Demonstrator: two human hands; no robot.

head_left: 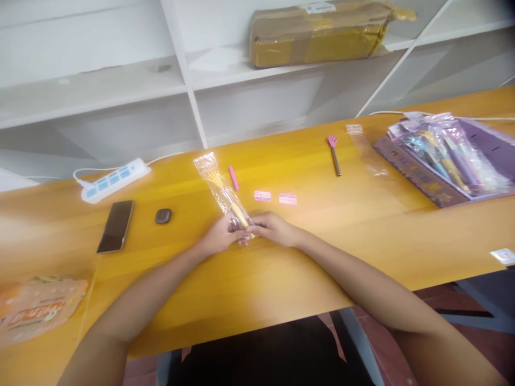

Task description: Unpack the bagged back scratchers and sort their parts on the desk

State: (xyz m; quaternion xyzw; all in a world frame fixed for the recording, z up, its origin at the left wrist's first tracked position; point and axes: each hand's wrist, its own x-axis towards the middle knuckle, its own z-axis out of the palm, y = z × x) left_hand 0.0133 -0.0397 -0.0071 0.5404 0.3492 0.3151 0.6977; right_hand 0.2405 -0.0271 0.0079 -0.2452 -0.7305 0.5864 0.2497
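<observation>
Both hands meet over the desk at one end of a clear plastic bag [222,197]. Inside lies a yellow back scratcher [238,212] with a claw-shaped head at the far end. My left hand [223,236] grips the near end from the left, fingers partly hidden under the plastic. From the right, my right hand [272,228] pinches the same end between thumb and fingers. Just beyond are a pink tube-like piece [234,178] and two small pink printed cards [262,196]. Farther right lies a pink-headed back scratcher [334,155] with a metal handle, near an empty clear bag [368,153].
A purple display box [426,179] with several bagged back scratchers stands at the right. Leftward are a power strip [116,181], a phone [116,227], a small dark case [163,216] and an orange packet [40,308]. A taped carton [317,37] sits on the shelf above.
</observation>
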